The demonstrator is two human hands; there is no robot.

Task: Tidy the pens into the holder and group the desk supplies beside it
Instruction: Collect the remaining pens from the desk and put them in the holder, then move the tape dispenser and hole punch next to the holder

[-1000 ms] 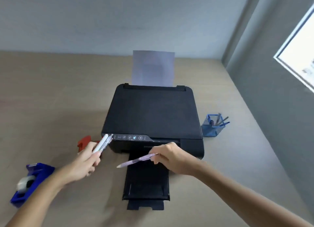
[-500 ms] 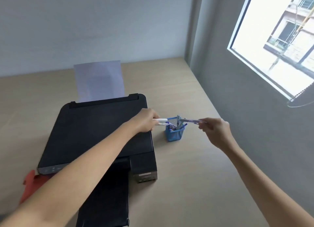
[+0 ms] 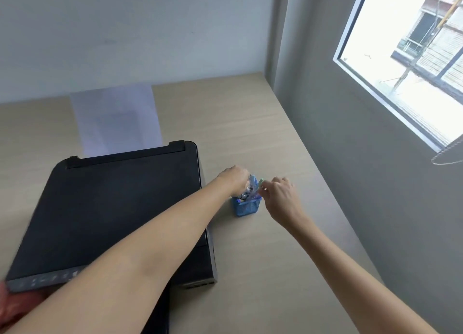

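Note:
A small blue mesh pen holder (image 3: 246, 208) stands on the desk just right of the printer, with several pens (image 3: 253, 192) sticking up out of it. My left hand (image 3: 234, 179) reaches across the printer and curls over the holder's left rim, fingers closed on a white pen (image 3: 242, 196) whose lower part is inside the holder. From the right, my right hand (image 3: 280, 196) pinches the top end of a pale purple pen (image 3: 260, 183) that stands tilted in the holder. Both hands touch the cluster of pens.
A black printer (image 3: 120, 208) fills the left of the desk, with a sheet of paper (image 3: 115, 118) upright in its rear feed. A red object (image 3: 15, 306) shows blurred at the lower left. The grey wall with a window (image 3: 411, 65) borders the desk on the right.
Both hands have dropped from holding their pens level above the holder to pushing them down into it. The pens now stand nearly upright.

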